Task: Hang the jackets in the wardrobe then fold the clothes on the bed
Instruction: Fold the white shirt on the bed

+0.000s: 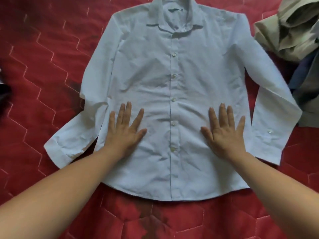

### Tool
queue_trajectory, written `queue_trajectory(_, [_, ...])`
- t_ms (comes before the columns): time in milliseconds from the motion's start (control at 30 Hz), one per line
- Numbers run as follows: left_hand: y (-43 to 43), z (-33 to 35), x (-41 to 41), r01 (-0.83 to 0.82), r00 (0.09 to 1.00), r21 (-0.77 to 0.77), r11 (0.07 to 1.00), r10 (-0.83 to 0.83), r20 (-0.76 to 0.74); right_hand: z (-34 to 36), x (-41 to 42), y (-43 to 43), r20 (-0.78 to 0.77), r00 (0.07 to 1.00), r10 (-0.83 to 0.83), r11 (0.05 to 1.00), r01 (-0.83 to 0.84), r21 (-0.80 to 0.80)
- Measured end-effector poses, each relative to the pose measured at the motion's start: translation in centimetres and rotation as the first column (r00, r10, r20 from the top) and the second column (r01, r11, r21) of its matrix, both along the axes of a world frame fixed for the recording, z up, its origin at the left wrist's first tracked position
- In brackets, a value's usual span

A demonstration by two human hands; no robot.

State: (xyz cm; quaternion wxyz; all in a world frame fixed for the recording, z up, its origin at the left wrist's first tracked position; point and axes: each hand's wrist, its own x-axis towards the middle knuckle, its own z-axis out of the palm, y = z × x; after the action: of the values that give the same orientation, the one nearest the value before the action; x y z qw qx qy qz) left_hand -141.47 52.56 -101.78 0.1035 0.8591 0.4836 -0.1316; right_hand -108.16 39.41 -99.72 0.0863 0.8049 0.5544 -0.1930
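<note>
The shirt [155,80] lies flat on the bedspread [39,69], collar pointing away; left hand [126,133] and right hand [224,133] press it, fingers spread; collar top cut off

The shirt [155,75] is white with a faint pale-blue cast and plain all over; a thin dark line runs down its front beside a row of pearly off-white buttons [174,54]. The bed [43,66] is covered in deep red, quilted in a pattern of large hexagons drawn in thin pale pink stitching, with darker brownish-red blotches here and there. At the upper right lies a plain beige garment [293,31], and below it a blue cloth [300,73] with a purplish tint, beside a dull grey-olive cloth [309,107]
</note>
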Motion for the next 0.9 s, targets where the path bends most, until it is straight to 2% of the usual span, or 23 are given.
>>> queue_trajectory(100, [-5.5,0.5,-3.6,0.070,0.997,-0.033,0.997,-0.070,0.022,-0.3,-1.3,-6.2,0.000,0.999,0.035,0.999,-0.035,-0.013])
queue_trajectory(233, [-11.6,1.6,-8.9,0.081,0.997,-0.111,0.990,-0.082,-0.008,0.4,-2.8,-15.0,-0.010,1.000,-0.013,1.000,0.013,0.020])
queue_trajectory(300, [-13.5,2.3,-10.6,-0.037,0.998,-0.133,0.990,0.044,0.053,1.2,-3.2,-17.5,-0.056,0.987,-0.148,0.987,0.151,0.060])
queue_trajectory(333, [-13.9,2.7,-10.9,-0.140,0.979,-0.161,0.977,0.161,0.125,1.4,-3.1,-17.9,-0.111,0.967,-0.230,0.960,0.244,0.140])
queue_trajectory(367, [-14.0,3.2,-10.9,-0.259,0.930,-0.187,0.948,0.297,0.218,1.6,-2.8,-18.0,-0.146,0.940,-0.307,0.912,0.335,0.238])
queue_trajectory(433, [-13.4,4.2,-10.6,-0.493,0.748,-0.214,0.843,0.536,0.391,1.9,-1.8,-17.6,-0.185,0.870,-0.458,0.803,0.493,0.335])
queue_trajectory(500, [-12.3,5.0,-10.5,-0.647,0.565,-0.287,0.706,0.697,0.441,2.6,-0.2,-16.7,-0.280,0.789,-0.547,0.742,0.612,0.274])
queue_trajectory(567, [-11.1,5.6,-10.7,-0.669,0.506,-0.362,0.649,0.755,0.417,3.2,1.0,-15.8,-0.366,0.704,-0.609,0.718,0.685,0.124])
queue_trajectory(667, [-10.2,6.1,-11.4,-0.606,0.575,-0.415,0.679,0.734,0.361,3.8,1.7,-15.9,-0.367,0.685,-0.629,0.740,0.673,-0.014])
queue_trajectory(900, [-12.8,6.9,-14.2,-0.584,0.704,-0.425,0.691,0.692,0.159,4.9,0.2,-20.8,-0.343,0.747,-0.569,0.820,0.543,-0.179])
